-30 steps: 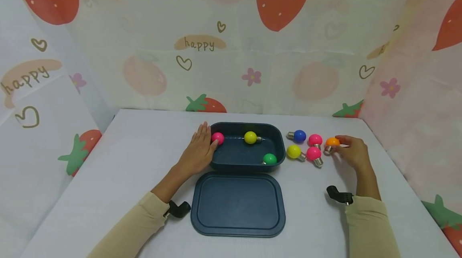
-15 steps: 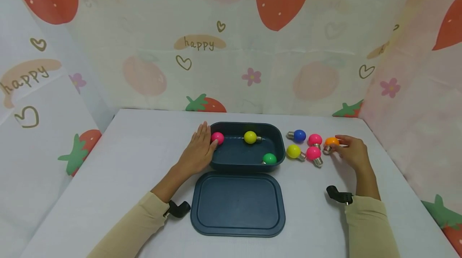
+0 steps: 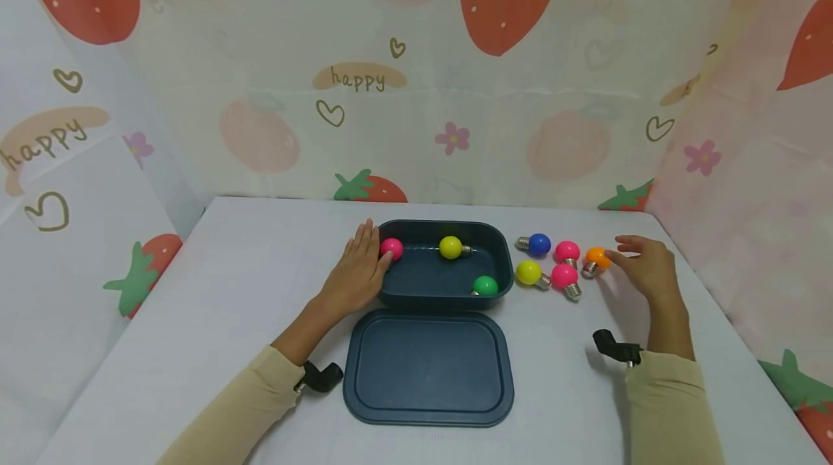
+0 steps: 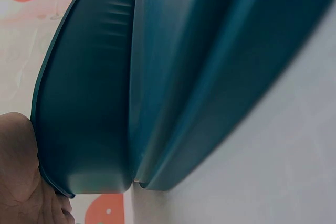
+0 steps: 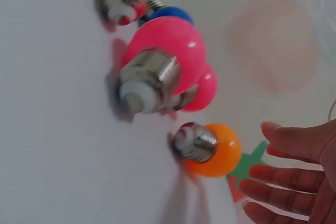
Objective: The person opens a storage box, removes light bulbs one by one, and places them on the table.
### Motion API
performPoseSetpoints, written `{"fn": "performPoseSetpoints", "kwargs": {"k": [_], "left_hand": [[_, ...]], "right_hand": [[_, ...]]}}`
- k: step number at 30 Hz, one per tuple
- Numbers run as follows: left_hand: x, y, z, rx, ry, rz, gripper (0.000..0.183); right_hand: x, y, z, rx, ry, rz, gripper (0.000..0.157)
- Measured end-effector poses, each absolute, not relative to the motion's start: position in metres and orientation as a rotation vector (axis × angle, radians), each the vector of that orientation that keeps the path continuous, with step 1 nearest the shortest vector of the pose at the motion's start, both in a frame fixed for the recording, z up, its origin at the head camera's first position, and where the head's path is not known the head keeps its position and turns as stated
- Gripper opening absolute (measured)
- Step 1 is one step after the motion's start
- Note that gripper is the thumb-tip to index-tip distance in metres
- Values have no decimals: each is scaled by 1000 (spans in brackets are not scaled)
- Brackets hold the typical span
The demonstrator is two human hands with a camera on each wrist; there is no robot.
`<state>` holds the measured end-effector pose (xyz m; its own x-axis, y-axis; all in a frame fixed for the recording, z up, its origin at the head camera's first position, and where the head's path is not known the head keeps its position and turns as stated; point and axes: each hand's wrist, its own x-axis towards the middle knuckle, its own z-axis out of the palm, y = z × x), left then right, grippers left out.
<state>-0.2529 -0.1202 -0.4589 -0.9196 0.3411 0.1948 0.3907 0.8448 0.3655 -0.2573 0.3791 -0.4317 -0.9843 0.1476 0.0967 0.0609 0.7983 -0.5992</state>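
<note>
My left hand (image 3: 353, 273) lies with straight fingers along the left wall of a dark blue rectangular box (image 3: 429, 296), its thumb over the rim. Inside the box are a pink bulb (image 3: 392, 249), a yellow bulb (image 3: 450, 247) and a green bulb (image 3: 485, 286). At the right, my right hand (image 3: 647, 267) is spread beside an orange bulb (image 3: 597, 257). In the right wrist view a gap shows between the fingers and the orange bulb (image 5: 218, 150). Two pink bulbs (image 3: 564, 276), a yellow bulb (image 3: 528, 272) and a blue bulb (image 3: 539, 244) lie between it and the box.
A dark blue lid (image 3: 429, 371) lies flat on the white table (image 3: 280, 248), just in front of the box. Strawberry-print cloth (image 3: 384, 139) hangs behind the table and along both sides. Each wrist carries a black camera mount (image 3: 614, 347).
My right hand has let go of the orange bulb and drawn back slightly to the right, its fingers spreading. The left hand stays against the box.
</note>
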Motion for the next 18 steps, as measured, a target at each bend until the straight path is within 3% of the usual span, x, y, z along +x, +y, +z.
{"fn": "performPoseSetpoints", "kwargs": {"k": [18], "left_hand": [[-254,-121,-460,-582,-2893,-606,68]], "right_hand": [[-243,337,-381,-84,-2730,921,50]]}}
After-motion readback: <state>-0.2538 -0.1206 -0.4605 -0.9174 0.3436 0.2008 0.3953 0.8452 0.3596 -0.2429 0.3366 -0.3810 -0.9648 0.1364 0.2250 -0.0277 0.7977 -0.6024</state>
